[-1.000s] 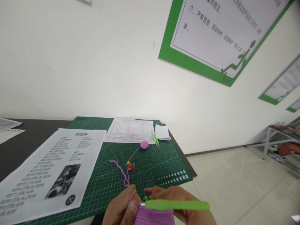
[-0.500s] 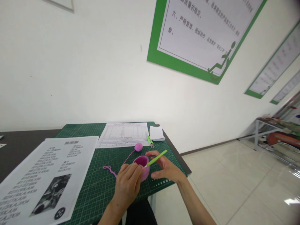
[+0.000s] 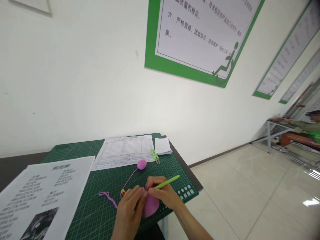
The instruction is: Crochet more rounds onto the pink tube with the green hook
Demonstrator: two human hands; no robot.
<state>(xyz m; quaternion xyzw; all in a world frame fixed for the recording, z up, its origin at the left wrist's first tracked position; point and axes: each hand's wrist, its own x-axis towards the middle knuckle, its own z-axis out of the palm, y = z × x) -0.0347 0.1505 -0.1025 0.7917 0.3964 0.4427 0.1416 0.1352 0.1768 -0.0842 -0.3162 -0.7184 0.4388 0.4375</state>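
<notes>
My left hand (image 3: pixel 130 205) is closed on the upper left edge of a pink-purple crochet piece (image 3: pixel 151 206), rounded like a small cup. In my right hand (image 3: pixel 162 193) is a light green crochet hook (image 3: pixel 170 181), its handle pointing up and to the right. The hook's tip is hidden between the fingers at the piece's edge. Purple yarn (image 3: pixel 130 179) runs from beside my left hand to a small yarn ball (image 3: pixel 141 164) beyond. A loose yarn tail (image 3: pixel 108 196) lies left of that hand, near a small yellow item (image 3: pixel 123 192).
The green cutting mat (image 3: pixel 87 200) covers much of the dark table (image 3: pixel 15 163). A printed pattern sheet (image 3: pixel 57 186) lies left, a form (image 3: pixel 125 150) at the back. Green-handled snips (image 3: pixel 156 156) lie by white paper slips (image 3: pixel 162 146). A person (image 3: pixel 315 126) sits far right.
My right hand has come in from the right, where it was spread, and closed on the crochet hook. The crochet piece has tilted, hiding its opening. The view has shifted right.
</notes>
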